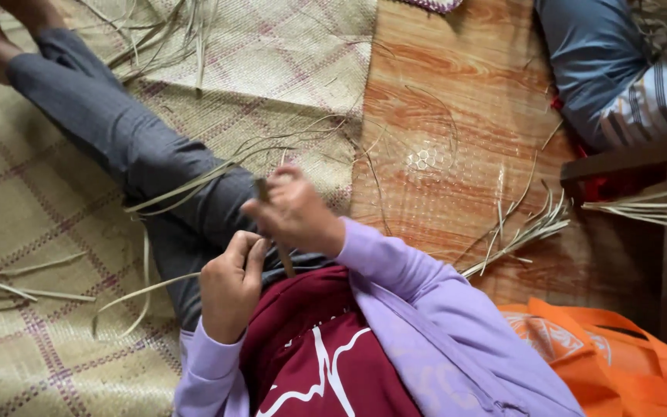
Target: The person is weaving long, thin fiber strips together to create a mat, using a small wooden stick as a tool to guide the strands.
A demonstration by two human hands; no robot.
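I sit on the floor with one leg in grey trousers (117, 131) stretched out over a woven mat (32, 201). My right hand (293, 212) is closed around a thin brown stick-like tool (283, 259) held over my lap. My left hand (229, 286) is curled just below it, gripping the lower part of the same tool and a pale reed strip (171, 193) that trails off to the left over my leg. Both wrists are in lilac sleeves, over a maroon top.
Loose reed strips lie on the mat at left (9, 289), at the top (164, 38) and on the wood-patterned floor at right (519, 232). An orange bag (619, 355) lies at lower right. Another person's clothed body (619, 69) is at upper right beside dark wooden furniture (634, 158).
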